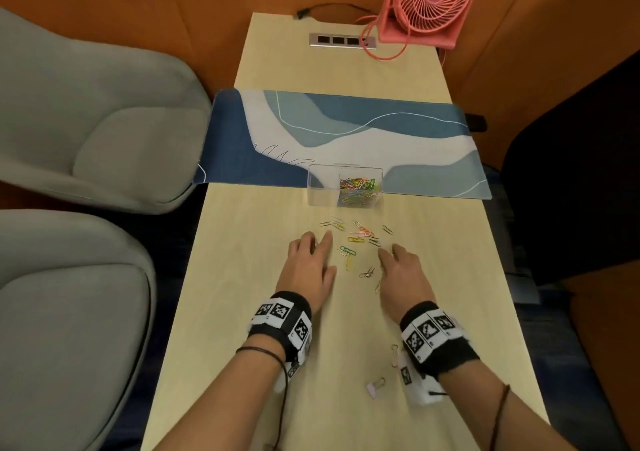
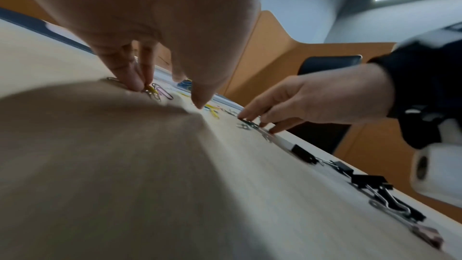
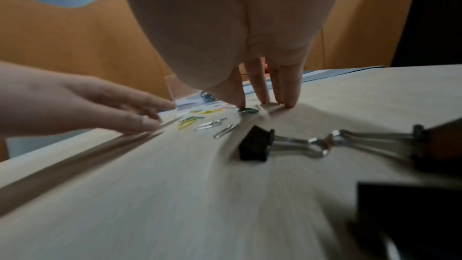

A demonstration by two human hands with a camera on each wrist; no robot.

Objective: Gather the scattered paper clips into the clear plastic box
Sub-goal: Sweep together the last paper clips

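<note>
The clear plastic box (image 1: 344, 185) stands on the near edge of a blue desk mat (image 1: 263, 170), with a pile of coloured paper clips in its right half. Several loose paper clips (image 1: 358, 236) lie scattered on the wooden table in front of it. My left hand (image 1: 318, 242) lies palm down left of the scatter. Its fingertips (image 2: 136, 83) press on clips (image 2: 156, 91), and the thumb stays apart. Palm down to the right, my right hand (image 1: 389, 253) has straight fingers (image 3: 261, 92) touching the table beside a green clip (image 3: 248, 110). Neither hand grips anything.
Binder clips (image 1: 375, 386) lie near my right wrist, a black one (image 3: 255, 143) close behind the right fingers. A pink fan (image 1: 429, 3) and a socket strip (image 1: 343, 40) sit at the table's far end. Grey chairs (image 1: 86, 121) stand to the left.
</note>
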